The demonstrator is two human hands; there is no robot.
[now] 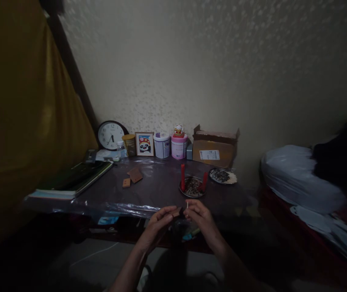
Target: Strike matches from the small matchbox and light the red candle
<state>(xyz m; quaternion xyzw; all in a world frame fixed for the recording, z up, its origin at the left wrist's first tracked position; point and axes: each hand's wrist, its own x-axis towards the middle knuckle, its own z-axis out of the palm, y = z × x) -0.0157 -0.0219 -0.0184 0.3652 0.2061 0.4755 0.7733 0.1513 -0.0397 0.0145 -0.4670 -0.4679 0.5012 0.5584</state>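
Observation:
My left hand [161, 221] is closed around a small brown matchbox [177, 211], held just over the front edge of the table. Pinched in the fingers of my right hand [200, 219] is a thin pale matchstick [187, 205], upright and a short way right of the matchbox. Beyond my hands, two red candles [182, 178] stand in a round metal dish [192, 196] whose bottom has dark and pale bits on it. To its right, a second dish [211, 178] carries many matchsticks [230, 177] with pale sticks and dark heads.
Brown flat pieces [135, 175] lie on the plastic-covered table [158, 178]. Along the wall stand a clock [111, 136], a panda picture [145, 144], two tubs [162, 147] and a cardboard box [214, 150]. Books [72, 182] lie left, beside a yellow curtain [30, 121].

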